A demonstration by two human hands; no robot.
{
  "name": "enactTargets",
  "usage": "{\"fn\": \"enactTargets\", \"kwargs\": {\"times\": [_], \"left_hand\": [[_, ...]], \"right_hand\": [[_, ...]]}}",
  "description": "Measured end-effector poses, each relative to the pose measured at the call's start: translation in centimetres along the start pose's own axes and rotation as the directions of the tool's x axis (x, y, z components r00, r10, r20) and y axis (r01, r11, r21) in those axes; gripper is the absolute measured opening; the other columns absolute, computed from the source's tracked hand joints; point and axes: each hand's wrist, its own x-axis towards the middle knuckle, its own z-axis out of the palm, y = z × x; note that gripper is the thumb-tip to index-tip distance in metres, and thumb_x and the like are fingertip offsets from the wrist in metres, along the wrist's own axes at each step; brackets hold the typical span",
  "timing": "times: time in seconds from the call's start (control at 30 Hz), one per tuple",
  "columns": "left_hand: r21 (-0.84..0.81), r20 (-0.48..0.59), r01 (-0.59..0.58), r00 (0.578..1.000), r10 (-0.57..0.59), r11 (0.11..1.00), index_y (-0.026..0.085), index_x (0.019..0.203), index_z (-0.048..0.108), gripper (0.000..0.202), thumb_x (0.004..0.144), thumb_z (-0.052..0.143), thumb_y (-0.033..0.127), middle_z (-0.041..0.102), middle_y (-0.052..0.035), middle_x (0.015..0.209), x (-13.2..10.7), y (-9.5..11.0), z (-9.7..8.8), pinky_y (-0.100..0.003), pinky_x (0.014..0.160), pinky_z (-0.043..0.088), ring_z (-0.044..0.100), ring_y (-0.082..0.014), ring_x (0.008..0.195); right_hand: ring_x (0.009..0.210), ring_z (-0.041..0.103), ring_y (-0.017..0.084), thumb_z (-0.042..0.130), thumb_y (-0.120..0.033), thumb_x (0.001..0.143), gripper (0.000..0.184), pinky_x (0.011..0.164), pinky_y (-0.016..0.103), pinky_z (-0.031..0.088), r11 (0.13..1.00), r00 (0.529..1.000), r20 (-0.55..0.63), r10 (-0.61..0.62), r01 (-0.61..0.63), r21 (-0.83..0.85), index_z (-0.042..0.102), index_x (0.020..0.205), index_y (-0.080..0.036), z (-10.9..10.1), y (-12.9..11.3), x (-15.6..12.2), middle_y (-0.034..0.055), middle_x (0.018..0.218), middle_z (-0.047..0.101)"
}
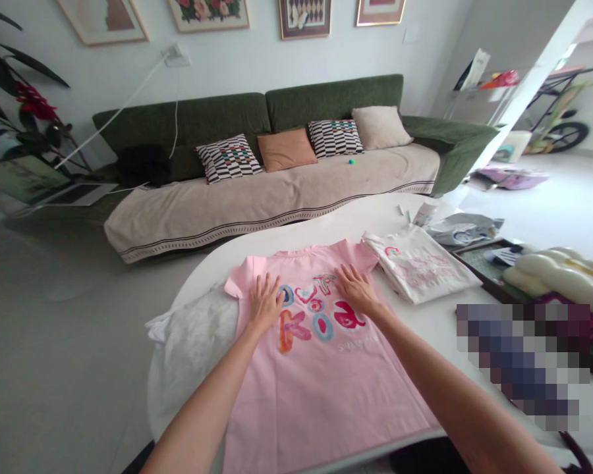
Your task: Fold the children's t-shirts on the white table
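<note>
A pink T-shirt (301, 395) with colourful painted letters and shapes lies spread flat on the white oval table (227, 257), its collar at the far side. My left hand (265, 299) rests flat on its upper left chest, fingers stretched out. On the upper right chest, below the sleeve, my right hand (354, 288) also lies flat with fingers spread. Neither hand grips the cloth. A folded white shirt (420, 266) with a small rainbow and pink print sits just right of the pink sleeve. Crumpled light grey cloth (197, 349) lies at the left, partly under the pink shirt.
At the table's right are a silver packet (467, 228), a dark tray (474, 253) and a cream puffy item (563, 276); a blurred-out patch covers something nearer. A green sofa (188, 125) with cushions stands behind. A laptop (74, 192) is at the far left.
</note>
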Motion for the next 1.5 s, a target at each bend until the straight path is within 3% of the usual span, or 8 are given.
{"fn": "enactTargets", "kwargs": {"times": [0.13,0.33,0.5,0.63,0.8,0.93,1.1,1.5], "left_hand": [[0.022,0.054,0.045,0.997,-0.046,0.999,0.036,0.134,0.029,0.055,0.083,0.028,0.057,0.021,-0.0021,0.144,0.9,-0.8,0.5,-0.055,0.100,0.017,0.014,-0.0339,0.131],[0.049,-0.016,0.075,0.997,-0.075,0.996,0.033,0.134,0.031,0.058,0.082,0.031,0.058,0.026,-0.0035,0.143,0.5,-1.1,0.5,-0.050,0.101,0.018,0.018,-0.0332,0.129],[0.029,-0.089,0.038,0.995,-0.035,0.999,0.022,0.126,0.045,0.044,0.088,0.027,0.036,0.047,-0.0086,0.127,2.8,-1.7,-0.6,-0.048,0.100,0.024,0.037,-0.0274,0.119],[-0.004,-0.079,-0.129,0.989,0.128,0.992,0.010,0.127,0.042,0.045,0.086,0.026,0.021,0.039,-0.0108,0.134,6.6,-2.0,-0.5,-0.033,0.104,0.023,0.027,-0.0199,0.126],[-0.004,0.112,-0.040,0.993,0.040,0.999,0.023,0.137,0.026,0.057,0.085,0.029,0.047,0.020,-0.0043,0.145,8.7,-2.3,0.9,-0.048,0.103,0.018,0.015,-0.0303,0.131],[0.037,0.091,0.033,0.995,-0.036,0.999,0.032,0.137,0.022,0.061,0.082,0.027,0.058,0.016,-0.0014,0.146,8.7,-2.9,1.4,-0.052,0.103,0.012,0.011,-0.0328,0.131],[0.050,0.076,0.062,0.995,-0.066,0.997,0.030,0.137,0.022,0.064,0.081,0.027,0.061,0.016,-0.0024,0.146,9.0,-3.4,1.2,-0.055,0.101,0.013,0.011,-0.0330,0.131],[0.017,0.173,0.109,0.979,-0.110,0.994,0.025,0.138,0.021,0.062,0.085,0.022,0.055,0.014,-0.0073,0.146,9.3,-2.5,-0.2,-0.059,0.099,0.015,0.010,-0.0326,0.132]], "right_hand": [[0.132,0.011,0.026,0.023,-0.049,0.089,0.050,0.100,0.047,0.020,0.998,0.999,0.007,0.053,-0.053,-0.032,0.024,0.136,-0.034,1.4,1.0,0.2,0.0020,0.146,0.017],[0.131,0.015,0.026,0.023,-0.052,0.088,0.053,0.099,0.042,0.022,0.992,0.991,-0.059,0.116,-0.118,-0.035,0.026,0.136,-0.030,1.8,1.4,-0.1,0.0054,0.144,0.023],[0.123,0.032,0.025,0.022,-0.039,0.091,0.046,0.096,0.041,0.027,0.991,0.982,-0.142,0.125,-0.130,-0.025,0.039,0.130,-0.020,1.2,0.9,2.0,0.0090,0.134,0.040],[0.128,0.023,0.020,0.017,-0.022,0.090,0.046,0.102,0.034,0.021,0.999,0.989,-0.142,-0.038,0.035,-0.023,0.039,0.129,-0.009,0.2,0.4,6.5,0.0110,0.137,0.035],[0.128,0.023,0.027,0.020,-0.038,0.090,0.051,0.100,0.046,0.021,0.999,0.998,-0.052,-0.037,0.037,-0.004,0.027,0.137,-0.018,1.0,0.9,10.0,0.0089,0.141,0.027],[0.127,0.018,0.036,0.020,-0.054,0.086,0.056,0.094,0.060,0.017,0.998,0.998,-0.010,0.058,-0.059,-0.035,0.023,0.137,-0.029,2.1,1.7,9.8,0.0063,0.143,0.023],[0.128,0.016,0.034,0.015,-0.062,0.083,0.064,0.096,0.057,0.017,0.994,0.995,-0.006,0.104,-0.104,-0.029,0.021,0.138,-0.029,1.8,2.3,9.9,0.0056,0.143,0.024],[0.132,0.011,0.030,0.018,-0.050,0.088,0.059,0.099,0.056,0.015,0.995,0.996,-0.005,0.092,-0.091,0.042,0.019,0.139,-0.020,-0.2,0.5,8.5,0.0105,0.145,0.017]]}}
